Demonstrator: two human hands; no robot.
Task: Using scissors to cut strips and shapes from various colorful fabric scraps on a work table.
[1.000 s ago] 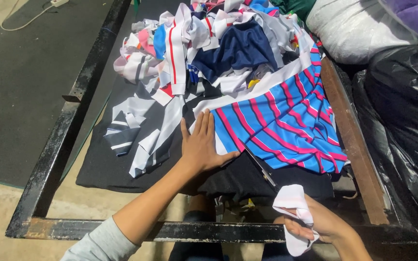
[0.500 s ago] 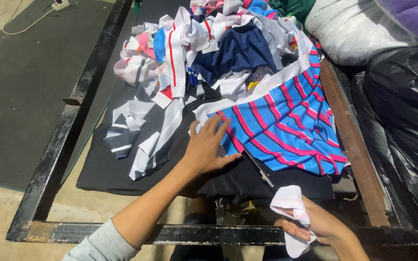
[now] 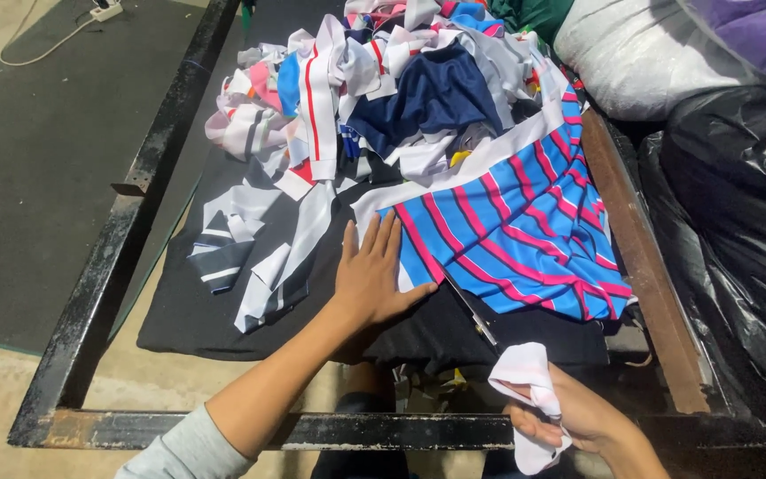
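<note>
My left hand [image 3: 371,277] lies flat, fingers together, on the near left corner of a blue cloth with pink stripes [image 3: 525,232], which is spread on black fabric [image 3: 250,330]. My right hand [image 3: 571,417] is low at the front edge, closed around a crumpled white cloth piece with faint pink stripes [image 3: 525,380]. A thin metal tool, perhaps scissors [image 3: 473,312], lies on the black fabric between the two hands.
A pile of mixed cloth scraps [image 3: 383,84] in white, navy, pink and red fills the far end. A black metal frame [image 3: 108,266] borders the work surface. A black plastic bag [image 3: 738,239] and a white sack [image 3: 631,58] stand at the right.
My left hand has stayed pressed on the striped cloth's corner. My right hand with the white piece has shifted only slightly at the front edge.
</note>
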